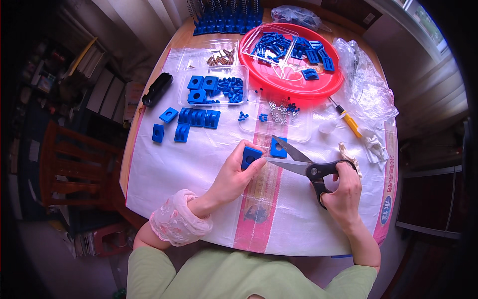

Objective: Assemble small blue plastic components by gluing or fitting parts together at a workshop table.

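My left hand (238, 168) pinches a blue plastic block (251, 157) with a round hole, held above the cloth. In my right hand (343, 192) is a pair of scissors (313, 171) with black handles, its blades spread apart. The lower blade's tip reaches to the held block beside my left thumb; whether it touches cannot be made out. Just beyond the blades lies another blue block with a hole (279, 147). Left of my left hand are several ribbed blue pieces (197, 118) and two loose blue blocks (169, 115).
A red round tray (298, 89) holds blue parts at the back. Clear boxes hold screws (221, 58) and small blue parts (230, 89). White rings (283, 112) lie mid-table. A yellow-handled screwdriver (351, 123) and plastic wrap (366, 79) are right; a black case (157, 89) is left.
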`<state>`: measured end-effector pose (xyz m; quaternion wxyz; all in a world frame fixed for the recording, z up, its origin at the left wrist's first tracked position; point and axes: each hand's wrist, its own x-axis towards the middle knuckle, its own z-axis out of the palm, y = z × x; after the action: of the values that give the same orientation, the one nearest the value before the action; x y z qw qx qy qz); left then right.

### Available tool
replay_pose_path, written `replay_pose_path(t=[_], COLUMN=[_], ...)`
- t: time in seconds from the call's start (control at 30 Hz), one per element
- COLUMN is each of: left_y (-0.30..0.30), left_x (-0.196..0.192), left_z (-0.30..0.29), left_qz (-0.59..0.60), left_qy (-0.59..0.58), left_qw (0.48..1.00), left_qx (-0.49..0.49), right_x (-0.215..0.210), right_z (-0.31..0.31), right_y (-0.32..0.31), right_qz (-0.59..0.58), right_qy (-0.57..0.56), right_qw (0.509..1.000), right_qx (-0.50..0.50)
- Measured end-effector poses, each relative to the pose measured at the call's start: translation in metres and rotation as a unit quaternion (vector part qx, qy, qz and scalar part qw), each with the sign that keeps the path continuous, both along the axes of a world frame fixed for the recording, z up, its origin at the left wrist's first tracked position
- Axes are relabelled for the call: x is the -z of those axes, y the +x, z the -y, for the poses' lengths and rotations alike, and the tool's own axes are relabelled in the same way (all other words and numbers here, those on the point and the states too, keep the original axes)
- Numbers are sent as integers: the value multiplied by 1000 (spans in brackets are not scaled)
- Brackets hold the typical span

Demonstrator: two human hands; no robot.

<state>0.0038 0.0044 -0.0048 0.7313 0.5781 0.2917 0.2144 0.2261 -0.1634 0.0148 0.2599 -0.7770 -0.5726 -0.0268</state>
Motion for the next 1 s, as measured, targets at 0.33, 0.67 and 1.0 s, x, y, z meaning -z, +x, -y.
replay_pose_path(t=[0.33, 0.67, 1.0], left_y=[-1, 0, 0], left_x=[2, -6, -13], left_z=[-1, -2, -4], left_qz=[-12, 44, 98], left_qy=[17, -140, -259], left_qw=[1000, 989, 961], left_qx=[-6, -21, -23], right_x=[-1, 1, 1], right_z=[-1, 0, 0], right_y=[-1, 0, 2], right_qz=[-12, -29, -32], right_qy=[-6, -20, -13], right_qw=[1000, 999, 999], right_qx=[3, 10, 4])
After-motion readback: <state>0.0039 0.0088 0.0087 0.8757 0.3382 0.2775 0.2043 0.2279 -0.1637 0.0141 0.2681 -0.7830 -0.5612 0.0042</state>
